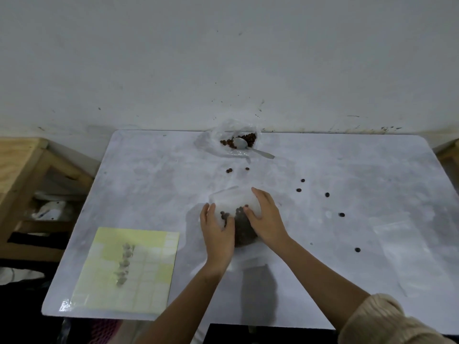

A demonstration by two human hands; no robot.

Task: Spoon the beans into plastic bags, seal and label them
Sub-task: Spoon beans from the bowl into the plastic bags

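Both hands grip the filled bag (236, 207) at frame centre on the desk (149, 184): left hand (217, 232) and right hand (267, 219) closed on its sides. Risk: squeezing before the seal closes may eject beans. The source bag (236, 137), upper centre, holds remaining beans and the spoon (244, 145). The label sheet (129, 269) lies at lower left.

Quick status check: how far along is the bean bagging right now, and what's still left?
Done: one bag holds beans. In hand: left hand and right hand hold it, apparently closing it. Left: labelling from the label sheet; more beans remain with the spoon in the far bag; loose beans on the table; an empty bag waits at right.
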